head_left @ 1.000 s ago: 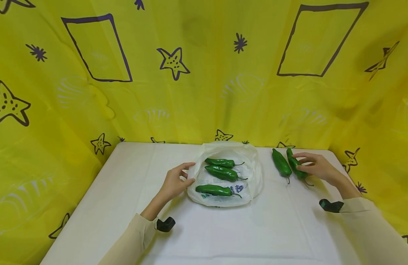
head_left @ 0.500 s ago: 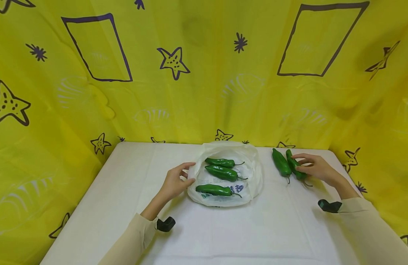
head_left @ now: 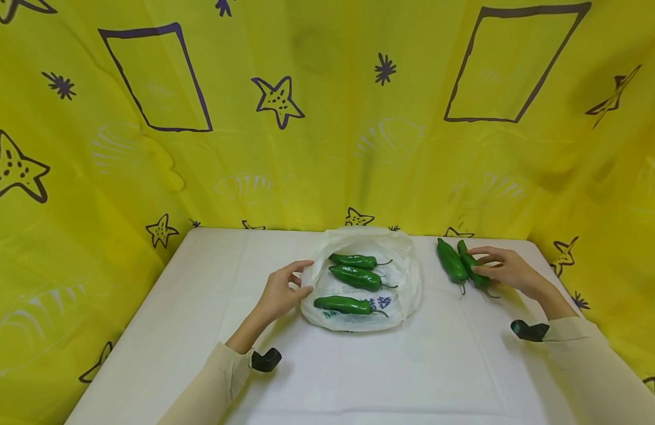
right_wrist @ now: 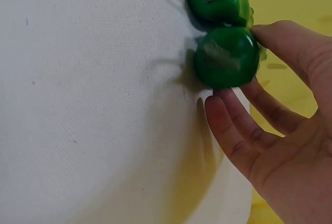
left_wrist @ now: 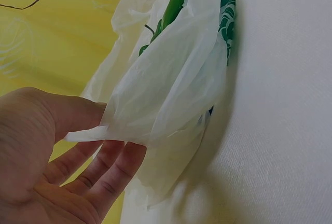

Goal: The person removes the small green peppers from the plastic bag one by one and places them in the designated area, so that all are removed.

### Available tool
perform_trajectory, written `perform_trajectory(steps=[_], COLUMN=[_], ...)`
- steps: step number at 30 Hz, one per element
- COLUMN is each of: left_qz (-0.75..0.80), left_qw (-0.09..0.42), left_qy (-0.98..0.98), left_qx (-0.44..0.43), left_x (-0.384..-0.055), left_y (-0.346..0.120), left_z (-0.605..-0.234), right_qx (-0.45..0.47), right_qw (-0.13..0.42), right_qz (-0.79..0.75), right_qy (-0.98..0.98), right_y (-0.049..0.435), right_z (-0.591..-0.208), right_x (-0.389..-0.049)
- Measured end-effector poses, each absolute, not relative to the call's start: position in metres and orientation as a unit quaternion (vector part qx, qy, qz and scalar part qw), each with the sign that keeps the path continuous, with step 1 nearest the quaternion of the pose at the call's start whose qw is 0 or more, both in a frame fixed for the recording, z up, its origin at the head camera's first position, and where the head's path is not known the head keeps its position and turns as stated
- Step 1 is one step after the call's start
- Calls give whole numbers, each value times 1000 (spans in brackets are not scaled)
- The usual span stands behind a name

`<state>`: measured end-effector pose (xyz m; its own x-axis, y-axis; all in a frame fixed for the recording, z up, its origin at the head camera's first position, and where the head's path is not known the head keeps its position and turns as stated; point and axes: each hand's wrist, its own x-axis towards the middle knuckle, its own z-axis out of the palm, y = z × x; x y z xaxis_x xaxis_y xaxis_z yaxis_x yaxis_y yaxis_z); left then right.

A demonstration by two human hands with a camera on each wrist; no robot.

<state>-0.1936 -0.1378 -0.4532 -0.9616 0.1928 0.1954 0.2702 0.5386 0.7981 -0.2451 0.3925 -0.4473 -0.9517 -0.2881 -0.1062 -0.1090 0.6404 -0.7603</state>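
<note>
My left hand pinches the left edge of a thin white plastic bag between thumb and fingers. In the left wrist view the bag's film is drawn up between them. Inside the wide mouth of the bag lie a far green pepper, a middle pepper and a near pepper. At the back right, my right hand holds another green pepper, thumb on one side and fingers on the other. A second loose pepper lies right beside it, to its left.
A white cloth covers the table. Close behind the table's far edge hangs a yellow curtain with starfish drawings, which also runs along both sides. Dark wrist mounts sit at the cuffs of the pale sleeves.
My right hand has shifted slightly left with its pepper, bringing it closer against the neighbouring one. My left hand, the bag and the peppers inside it stay in place.
</note>
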Motion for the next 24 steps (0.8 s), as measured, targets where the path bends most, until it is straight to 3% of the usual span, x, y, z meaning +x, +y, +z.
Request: perform_trajectory(steps=[9, 24], left_qz=[-465, -457], left_qw=[40, 42], left_qy=[-875, -877], left_qx=[-129, -139], left_x=[-192, -193], left_y=[-139, -140], left_z=[-454, -453], right_qx=[-117, -159], right_qw=[144, 143], right_qz=[-431, -375], right_qy=[883, 902], right_y=[392, 390], right_z=[-441, -424], right_x=[-245, -249])
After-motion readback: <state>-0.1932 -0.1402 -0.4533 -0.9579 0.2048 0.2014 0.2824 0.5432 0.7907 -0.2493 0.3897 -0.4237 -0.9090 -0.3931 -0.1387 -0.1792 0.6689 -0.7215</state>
